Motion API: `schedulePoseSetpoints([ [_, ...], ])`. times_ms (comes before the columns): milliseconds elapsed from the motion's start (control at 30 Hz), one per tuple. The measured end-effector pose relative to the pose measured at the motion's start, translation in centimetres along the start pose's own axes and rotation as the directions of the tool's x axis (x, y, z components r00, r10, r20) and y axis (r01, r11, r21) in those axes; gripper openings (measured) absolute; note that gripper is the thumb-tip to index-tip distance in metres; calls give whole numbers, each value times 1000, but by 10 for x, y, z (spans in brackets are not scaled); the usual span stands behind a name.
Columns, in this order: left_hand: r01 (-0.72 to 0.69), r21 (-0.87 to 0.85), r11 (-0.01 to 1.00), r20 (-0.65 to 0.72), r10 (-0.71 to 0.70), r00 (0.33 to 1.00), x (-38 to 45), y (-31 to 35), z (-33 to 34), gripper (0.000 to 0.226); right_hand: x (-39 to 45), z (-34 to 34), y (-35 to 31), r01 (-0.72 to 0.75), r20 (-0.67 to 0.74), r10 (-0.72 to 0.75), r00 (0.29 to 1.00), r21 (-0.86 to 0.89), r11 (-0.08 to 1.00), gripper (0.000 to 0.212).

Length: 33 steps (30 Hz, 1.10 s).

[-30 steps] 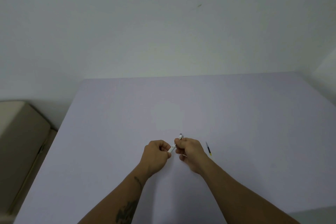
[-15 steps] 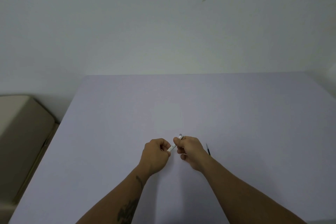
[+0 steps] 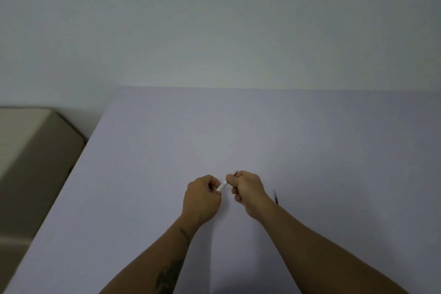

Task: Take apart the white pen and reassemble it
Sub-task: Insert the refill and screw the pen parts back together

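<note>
Both hands hold the white pen (image 3: 222, 185) a little above the pale table (image 3: 310, 141), near its front middle. My left hand (image 3: 202, 198) is closed around the white barrel, of which only a short stretch shows. My right hand (image 3: 248, 190) grips the other end, and a metal tip (image 3: 234, 172) pokes out above its fingers. A thin dark refill (image 3: 275, 196) lies on the table just right of my right wrist, partly hidden by it.
A beige cushioned seat (image 3: 31, 150) stands to the left of the table, below its left edge. A plain white wall (image 3: 214, 31) rises behind the table's far edge.
The hands have stayed together on the pen and the view has shifted slightly. The refill's yellow end, seen a second ago, is now hidden behind my right wrist.
</note>
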<state>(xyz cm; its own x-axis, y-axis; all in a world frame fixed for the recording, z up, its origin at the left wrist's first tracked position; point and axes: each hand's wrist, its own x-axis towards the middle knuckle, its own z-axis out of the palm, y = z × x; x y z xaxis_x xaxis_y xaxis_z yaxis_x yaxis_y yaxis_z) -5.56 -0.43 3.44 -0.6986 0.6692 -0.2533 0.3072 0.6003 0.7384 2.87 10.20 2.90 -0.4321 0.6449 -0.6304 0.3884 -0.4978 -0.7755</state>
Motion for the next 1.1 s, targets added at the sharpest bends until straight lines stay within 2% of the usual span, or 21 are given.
schedulePoseSetpoints([
  [167, 29, 60, 998, -96, -23, 995, -2, -5, 8, 19, 6, 5, 5, 28, -16, -29, 999, -78, 997, 13],
  [300, 124, -69, 990, -1, -124, 992, 3, -8, 8, 17, 14, -7, 3, 152, 58, -143, 988, -208, 966, 16],
  [400, 268, -236, 934, 95, -253, 963, 8, -11, 3, 15, 28, -27, 4, 212, -66, -271, 960, -460, 862, 10],
  [500, 324, -316, 892, 167, -284, 944, 10, -13, 0, 14, 37, -33, 11, 134, -92, -297, 950, -741, 658, 23],
  [567, 344, -363, 866, 210, -284, 936, 10, -14, -1, 14, 40, -25, 15, 120, -64, -282, 957, -799, 589, 31],
  [800, 376, -401, 836, 283, -278, 918, 4, -17, -7, 17, 41, -2, 21, 116, -75, -322, 944, -837, 536, 29],
  [867, 375, -385, 843, 277, -282, 919, 2, -22, -10, 17, 41, -3, 17, 107, -73, -278, 958, -807, 581, 18],
  [900, 373, -376, 848, 275, -282, 919, 1, -24, -11, 17, 40, -3, 13, 112, -81, -252, 964, -735, 668, 9],
  [933, 369, -367, 854, 271, -281, 920, 0, -26, -13, 16, 38, -3, 7, 121, -90, -222, 971, -616, 778, 4],
  [1000, 358, -352, 865, 261, -277, 925, -1, -29, -16, 15, 28, -1, -8, 157, -75, -191, 979, -329, 931, 10],
  [1100, 336, -346, 876, 262, -254, 931, -3, -30, -21, 15, 11, 7, -31, 238, -39, -240, 970, -58, 970, 10],
])
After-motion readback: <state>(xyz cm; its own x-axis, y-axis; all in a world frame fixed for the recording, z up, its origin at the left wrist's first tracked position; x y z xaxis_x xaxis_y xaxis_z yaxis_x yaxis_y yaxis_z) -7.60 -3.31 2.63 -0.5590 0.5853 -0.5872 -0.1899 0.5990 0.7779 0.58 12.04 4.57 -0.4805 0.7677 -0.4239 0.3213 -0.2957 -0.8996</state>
